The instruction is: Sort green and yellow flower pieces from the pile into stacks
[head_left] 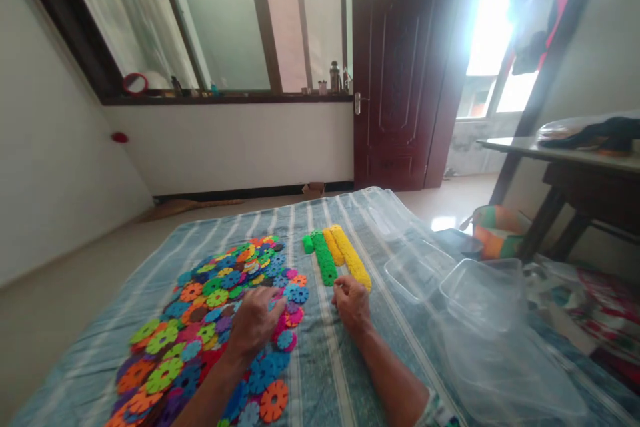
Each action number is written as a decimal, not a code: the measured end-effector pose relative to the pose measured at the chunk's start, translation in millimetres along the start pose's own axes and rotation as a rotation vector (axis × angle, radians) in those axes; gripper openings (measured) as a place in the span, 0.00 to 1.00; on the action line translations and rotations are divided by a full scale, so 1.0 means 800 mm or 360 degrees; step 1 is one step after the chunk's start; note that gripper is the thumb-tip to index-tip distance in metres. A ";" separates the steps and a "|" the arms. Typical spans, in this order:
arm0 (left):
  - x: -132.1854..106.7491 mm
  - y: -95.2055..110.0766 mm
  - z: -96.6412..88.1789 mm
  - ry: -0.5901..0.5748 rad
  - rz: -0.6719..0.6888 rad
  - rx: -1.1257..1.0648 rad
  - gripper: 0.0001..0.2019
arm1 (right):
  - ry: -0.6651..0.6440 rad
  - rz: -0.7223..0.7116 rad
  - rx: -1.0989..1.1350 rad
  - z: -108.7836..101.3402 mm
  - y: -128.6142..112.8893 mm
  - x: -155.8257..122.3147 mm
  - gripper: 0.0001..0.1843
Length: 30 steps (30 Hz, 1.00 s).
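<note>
And here's the left hand [255, 320], curled over the right side of a sprawling pile of discs [217, 297], thumb held apart from the fingers; whether it pinches one cannot be told from here. Flat, plastic-looking discs these, notched all around the edge like little cogs, in lime, orange, blue, purple and pink, with an orange disc [274, 401] at the near edge showing its slots beautifully.

Across to the right hand [353, 303]: fingertips drawn together just by the near end of a green row [324, 257], a knobbly bar of discs packed face to face. Anything between those fingertips? Impossible to say. Alongside lie a short amber row [333, 247] and a long yellow row [351, 257], its near end right by that hand, with a stubby bright-green piece [307, 244] on the far left.

All of it rests on a striped blue cloth [313, 373]. Over on the right, glossy and see-through, a clear box [480, 293] with rounded corners; beyond it, a plastic bag [565, 300], its red-and-white markings too blurred to read.
</note>
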<state>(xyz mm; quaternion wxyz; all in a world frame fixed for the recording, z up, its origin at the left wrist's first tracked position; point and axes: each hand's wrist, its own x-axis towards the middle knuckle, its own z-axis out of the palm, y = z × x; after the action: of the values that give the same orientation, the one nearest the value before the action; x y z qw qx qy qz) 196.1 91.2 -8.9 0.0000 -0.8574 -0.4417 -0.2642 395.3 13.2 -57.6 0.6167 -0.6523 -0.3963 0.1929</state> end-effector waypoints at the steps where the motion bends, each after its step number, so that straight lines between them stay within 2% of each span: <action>1: -0.006 -0.008 -0.004 0.0040 -0.0026 0.0007 0.14 | 0.0001 -0.0017 -0.0007 0.001 0.000 -0.001 0.12; 4: -0.024 -0.029 -0.015 0.0115 -0.0052 -0.0024 0.15 | -0.0006 -0.0066 -0.0032 0.001 -0.002 -0.004 0.12; 10: -0.048 -0.057 -0.030 0.0233 -0.0276 -0.0030 0.17 | -0.0053 -0.0073 -0.0024 -0.003 -0.003 -0.010 0.11; 17: -0.055 -0.076 -0.029 0.0403 -0.0355 -0.0066 0.13 | -0.0113 -0.0077 0.0008 -0.004 0.002 -0.011 0.12; 20: -0.057 -0.077 -0.030 0.0441 -0.0393 -0.0100 0.12 | -0.0126 -0.0096 0.0008 -0.004 0.006 -0.012 0.13; 24: -0.062 -0.070 -0.037 0.0372 -0.0420 -0.0105 0.13 | -0.0108 -0.0102 0.0005 -0.008 0.009 -0.016 0.15; 30: -0.071 -0.054 -0.048 0.0287 -0.0471 0.0109 0.13 | -0.0139 -0.0088 -0.0035 -0.019 0.007 -0.023 0.16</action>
<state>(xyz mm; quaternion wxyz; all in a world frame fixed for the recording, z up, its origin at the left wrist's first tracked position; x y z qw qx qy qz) 119.7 65.6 -11.4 0.0299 -0.7553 -0.5700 -0.3220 396.5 -10.3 -64.7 0.5967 -0.6388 -0.4428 0.1997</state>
